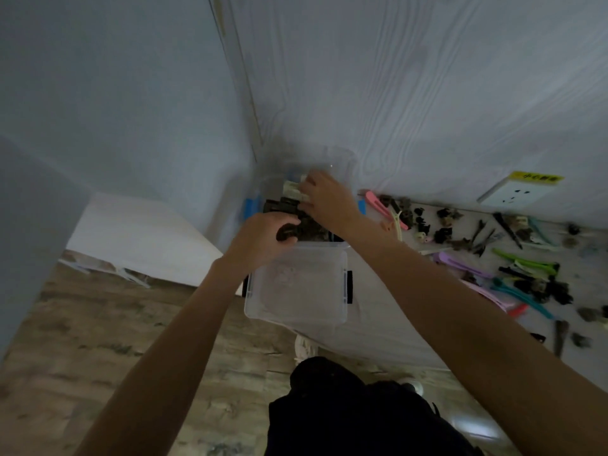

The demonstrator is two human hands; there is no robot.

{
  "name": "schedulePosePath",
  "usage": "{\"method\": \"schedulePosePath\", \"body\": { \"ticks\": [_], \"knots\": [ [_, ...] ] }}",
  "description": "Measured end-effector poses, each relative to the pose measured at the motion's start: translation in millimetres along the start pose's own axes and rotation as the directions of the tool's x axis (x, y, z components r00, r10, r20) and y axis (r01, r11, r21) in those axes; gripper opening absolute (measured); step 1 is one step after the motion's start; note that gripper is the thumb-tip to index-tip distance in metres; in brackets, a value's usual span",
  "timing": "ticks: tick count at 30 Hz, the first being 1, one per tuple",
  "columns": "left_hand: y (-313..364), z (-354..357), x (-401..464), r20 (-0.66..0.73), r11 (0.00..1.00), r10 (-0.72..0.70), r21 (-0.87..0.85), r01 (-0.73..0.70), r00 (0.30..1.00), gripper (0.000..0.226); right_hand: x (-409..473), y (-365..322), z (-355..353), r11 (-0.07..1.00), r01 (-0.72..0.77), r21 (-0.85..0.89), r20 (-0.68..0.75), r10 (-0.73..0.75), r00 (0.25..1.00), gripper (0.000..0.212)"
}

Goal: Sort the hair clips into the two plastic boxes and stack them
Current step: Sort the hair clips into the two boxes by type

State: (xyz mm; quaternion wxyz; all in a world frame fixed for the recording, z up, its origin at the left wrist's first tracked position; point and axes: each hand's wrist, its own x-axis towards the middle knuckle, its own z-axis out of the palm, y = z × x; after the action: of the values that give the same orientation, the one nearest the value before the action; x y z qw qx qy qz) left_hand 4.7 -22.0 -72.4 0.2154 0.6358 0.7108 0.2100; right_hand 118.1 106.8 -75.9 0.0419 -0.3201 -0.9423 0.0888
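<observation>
Two plastic boxes seen at table (378, 330) corner: far box (342, 166) (blue latches) heaped with dark hair clips (312, 230); near box (296, 291) nearly bare. Left hand (263, 235) clenched on dark clip (289, 234); right hand (325, 195) closed on pale clip (294, 190). Loose clips (513, 258) scattered at right.

A white worktop (388, 327) stands against the wall, above a wood-pattern floor (98, 340). On it sit 2 clear plastic boxes: the near box (296, 291), with black latches, at the front left edge, and the far box (342, 166), with blue latches, just behind it in the corner. Loose hair clips (513, 258) lie scattered across the right side, dark, pink, green, teal and purple.
</observation>
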Motion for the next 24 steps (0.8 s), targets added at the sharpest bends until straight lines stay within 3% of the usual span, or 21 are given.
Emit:
{"method": "schedulePosePath", "body": {
  "ticks": [5, 8, 10, 13, 17, 19, 22, 24],
  "knots": [
    [-1, 5, 9, 0.083, 0.998, 0.04, -0.054, -0.035, 0.996, 0.039, -22, 21, 0, 0.987, 0.014, -0.157, -0.067, -0.024, 0.997, 0.035],
    [7, 16, 17, 0.076, 0.983, -0.018, -0.18, 0.031, 0.997, 0.042, -30, 34, 2, 0.985, -0.027, -0.17, -0.107, 0.009, 0.994, 0.032],
    [8, 20, 20, 0.064, 0.967, -0.06, -0.243, 0.074, 0.996, 0.039, -28, 37, 0, 0.984, -0.041, -0.175, -0.059, 0.031, 0.998, 0.043],
    [6, 17, 22, 0.069, 0.981, -0.029, -0.192, 0.042, 0.997, 0.034, -22, 38, -7, 0.985, -0.058, -0.165, 0.02, 0.062, 0.998, 0.069],
    [5, 12, 12, 0.053, 0.998, 0.062, 0.01, -0.062, 0.997, 0.034, -17, 35, -13, 0.995, -0.079, 0.058, -0.037, 0.081, 0.996, 0.035],
    [3, 14, 3, -0.015, 0.996, 0.041, 0.077, -0.039, 0.999, 0.039, -16, 30, -11, 0.99, -0.078, 0.118, -0.018, 0.08, 0.997, 0.038],
    [-2, 11, -5, -0.145, 0.995, -0.065, 0.069, 0.075, 0.987, 0.047, -12, 22, -4, 0.999, -0.039, 0.03, 0.01, 0.038, 0.999, 0.037],
    [-7, 8, -5, -0.151, 0.992, -0.088, 0.082, 0.101, 0.985, 0.052, -8, 15, -3, 1.0, -0.014, -0.016, -0.036, 0.013, 0.999, 0.031]
  ]
}}
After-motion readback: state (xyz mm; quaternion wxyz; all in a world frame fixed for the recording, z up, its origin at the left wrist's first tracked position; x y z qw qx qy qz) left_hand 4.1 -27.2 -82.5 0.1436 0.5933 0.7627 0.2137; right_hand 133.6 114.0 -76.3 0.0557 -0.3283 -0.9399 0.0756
